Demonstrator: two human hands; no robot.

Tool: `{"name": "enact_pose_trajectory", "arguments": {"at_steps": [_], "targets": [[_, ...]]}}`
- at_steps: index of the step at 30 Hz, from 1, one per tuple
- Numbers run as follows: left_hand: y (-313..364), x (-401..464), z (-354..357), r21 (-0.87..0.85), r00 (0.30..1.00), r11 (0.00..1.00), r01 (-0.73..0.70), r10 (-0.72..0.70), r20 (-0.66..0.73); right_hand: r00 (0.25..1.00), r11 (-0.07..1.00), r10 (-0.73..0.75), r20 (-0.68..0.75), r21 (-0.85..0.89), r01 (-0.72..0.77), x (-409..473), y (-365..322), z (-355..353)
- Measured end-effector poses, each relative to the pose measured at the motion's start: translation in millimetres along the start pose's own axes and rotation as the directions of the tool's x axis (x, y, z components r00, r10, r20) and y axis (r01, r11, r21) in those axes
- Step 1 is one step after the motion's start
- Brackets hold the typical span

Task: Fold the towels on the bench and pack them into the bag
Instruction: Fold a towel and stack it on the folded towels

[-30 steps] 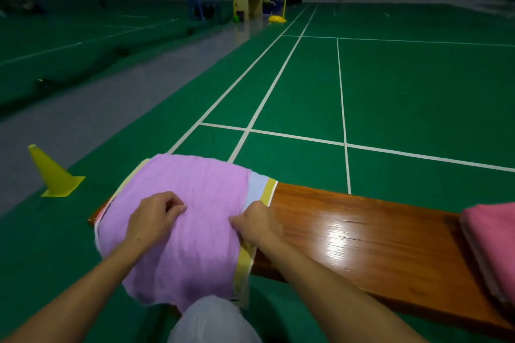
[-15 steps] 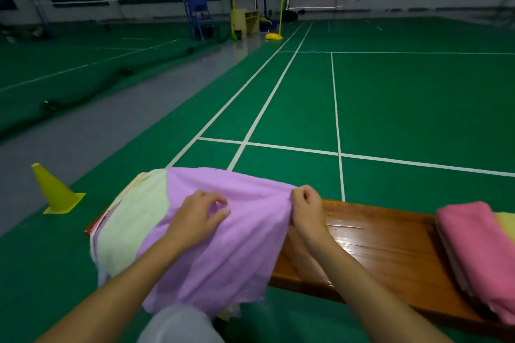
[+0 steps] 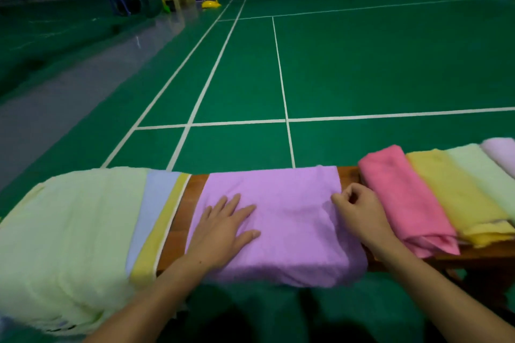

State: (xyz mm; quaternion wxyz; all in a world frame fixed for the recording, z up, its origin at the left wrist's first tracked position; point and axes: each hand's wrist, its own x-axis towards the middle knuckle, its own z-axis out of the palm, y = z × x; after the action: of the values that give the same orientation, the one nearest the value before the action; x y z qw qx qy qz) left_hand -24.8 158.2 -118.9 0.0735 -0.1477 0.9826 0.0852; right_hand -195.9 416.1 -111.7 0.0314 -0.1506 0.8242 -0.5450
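Since the purple towel (image 3: 281, 220) has moved from the pile onto the bare table (image 3: 192, 192), left hand (image 3: 223, 228) presses flat, released; right hand (image 3: 356, 211) pinches its edge beside the pink towel (image 3: 401, 192); folding should begin.

On the bench (image 3: 192, 198), a spread towel (image 3: 281, 220) lies across the middle under my hands, its near edge hanging over the bench's front edge. My left hand (image 3: 223, 228) rests flat on its left half; my right hand (image 3: 359, 211) sits at its right edge. A stack of unfolded towels (image 3: 72, 237) covers the bench's left end. Four folded towels (image 3: 434, 195) lie side by side toward the right end.
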Motion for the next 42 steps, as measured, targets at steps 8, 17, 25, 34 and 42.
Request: {"name": "enact_pose_trajectory", "arguments": {"at_steps": [8, 17, 25, 34, 42], "targets": [[-15.7, 11.4, -20.5, -0.058, 0.968, 0.967, 0.247, -0.245, 0.045, 0.988, 0.988, 0.156, 0.020, -0.001, -0.156, 8.1, 29.8, 9.6], [-39.5, 14.4, -45.1, -0.625, 0.947, 0.722, 0.296, -0.306, 0.094, 0.967, 0.992, 0.083, 0.240, 0.073, -0.103, 3.8, 13.6, 8.9], [-45.4, 4.2, -74.3, -0.861, 0.964, 0.486, 0.149, -0.266, 0.017, 0.946, 0.937, 0.160, 0.280, 0.258, -0.235, 9.7, -9.5, -13.3], [-37.5, 8.7, -102.7, -0.911, 0.940, 0.408, -0.063, -0.281, -0.191, 0.993, 0.928, 0.043, 0.111, 0.365, -0.081, 17.2, -42.8, -40.0], [-29.9, -0.1, -135.9, -0.885, 0.909, 0.399, -0.241, -0.226, -0.350, 0.996, 0.904, -0.065, 0.060, 0.426, 0.033, 16.2, -69.9, -50.2]]}}
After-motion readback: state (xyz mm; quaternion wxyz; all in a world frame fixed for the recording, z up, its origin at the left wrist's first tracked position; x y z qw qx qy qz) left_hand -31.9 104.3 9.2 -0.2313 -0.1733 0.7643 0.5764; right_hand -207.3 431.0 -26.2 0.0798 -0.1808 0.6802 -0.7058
